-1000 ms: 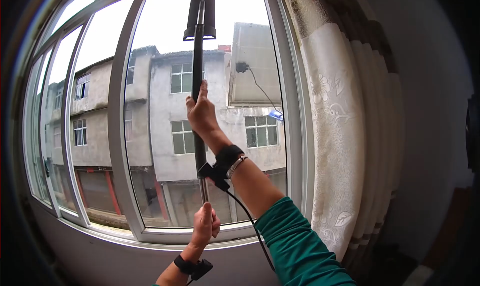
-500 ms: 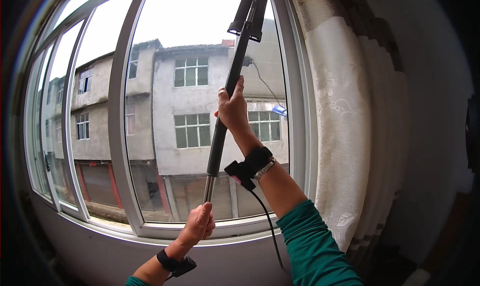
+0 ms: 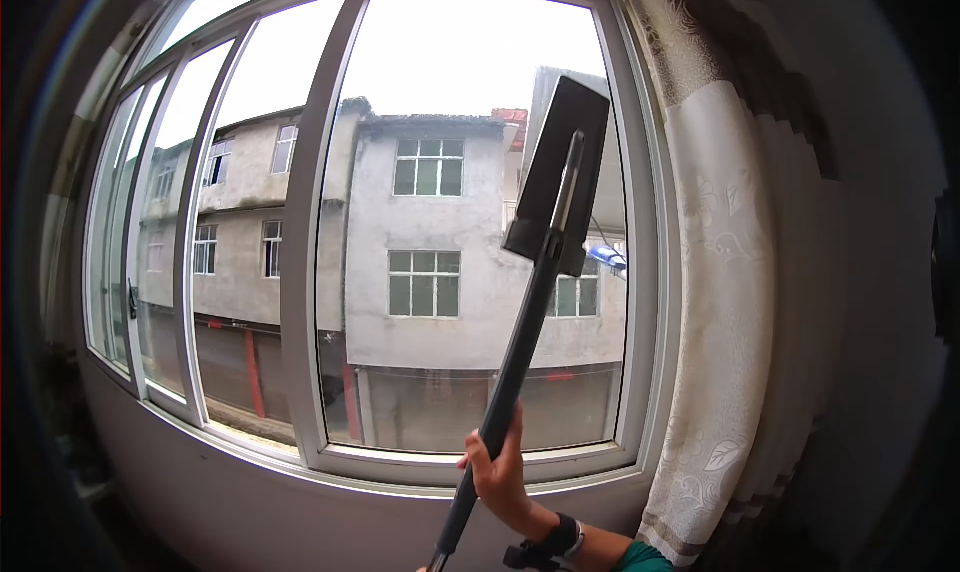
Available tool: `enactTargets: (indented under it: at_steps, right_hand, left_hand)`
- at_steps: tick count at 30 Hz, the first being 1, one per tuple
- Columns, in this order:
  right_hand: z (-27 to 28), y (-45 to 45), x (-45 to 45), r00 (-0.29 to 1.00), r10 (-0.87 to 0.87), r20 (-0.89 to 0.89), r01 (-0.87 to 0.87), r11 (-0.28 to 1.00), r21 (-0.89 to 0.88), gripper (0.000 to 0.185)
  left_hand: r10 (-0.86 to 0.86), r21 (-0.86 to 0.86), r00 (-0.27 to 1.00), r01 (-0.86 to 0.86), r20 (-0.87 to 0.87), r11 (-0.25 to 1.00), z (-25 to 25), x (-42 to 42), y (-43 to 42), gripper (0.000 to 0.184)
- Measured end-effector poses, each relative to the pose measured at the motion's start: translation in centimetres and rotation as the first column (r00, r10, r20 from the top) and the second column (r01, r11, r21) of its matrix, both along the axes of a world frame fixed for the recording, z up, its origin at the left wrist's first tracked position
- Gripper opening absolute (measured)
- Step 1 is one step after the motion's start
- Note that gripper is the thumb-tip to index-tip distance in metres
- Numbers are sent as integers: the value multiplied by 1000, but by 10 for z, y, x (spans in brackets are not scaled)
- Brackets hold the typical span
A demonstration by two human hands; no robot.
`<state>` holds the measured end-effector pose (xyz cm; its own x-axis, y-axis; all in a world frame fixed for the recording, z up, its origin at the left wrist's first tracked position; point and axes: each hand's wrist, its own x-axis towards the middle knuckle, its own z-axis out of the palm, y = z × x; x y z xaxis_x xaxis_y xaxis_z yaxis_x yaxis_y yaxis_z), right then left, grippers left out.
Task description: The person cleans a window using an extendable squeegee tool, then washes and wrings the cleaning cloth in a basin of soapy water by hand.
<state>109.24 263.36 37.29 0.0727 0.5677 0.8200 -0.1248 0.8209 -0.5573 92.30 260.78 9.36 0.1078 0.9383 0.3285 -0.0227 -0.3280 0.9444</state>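
"Which way is the thing lying from the fingers?"

"The dark-grey cylindrical pole (image 3: pixel 523 342) is running through the person's right hand (image 3: pixel 499 479), at bottom centre, its long axis leaning up and rightward. The flat black rectangular head (image 3: pixel 556 167) is sitting well above those fingers, right of centre, before the white-framed window (image 3: pixel 301 272); whether it is touching the window cannot be told."

"How are the fingers standing?"

"They are curling closed around the pole. Of the two, only the right hand is showing on it; the left hand is lying out of view, so its fingers cannot be judged."

"What is differing from half a second ago?"

"The head is showing whole and lower, no longer cut by the top edge. The right hand is appearing lower too, the left is missing, and the window is sitting farther right, so the view itself is shifting."
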Motion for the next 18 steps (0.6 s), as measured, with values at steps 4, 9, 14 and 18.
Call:
enactTargets:
  at_steps: [4,9,14,18]
  right_hand:
    - [134,40,-2,977,-209,-51,215,954,210,70]
    - [250,53,-13,888,-390,-242,448,850,275,58]
    - [318,59,-32,825,-483,-293,550,806,220,59]
    - [354,57,-56,762,-610,-218,645,747,160,70]
  left_hand:
    - [-37,253,993,65,-113,965,165,8,80,50]
    - [-371,262,929,360,-5,896,311,6,83,40]
    - [-484,299,874,474,-47,828,383,-27,85,40]
    - [-474,358,879,460,-53,813,407,-45,91,42]
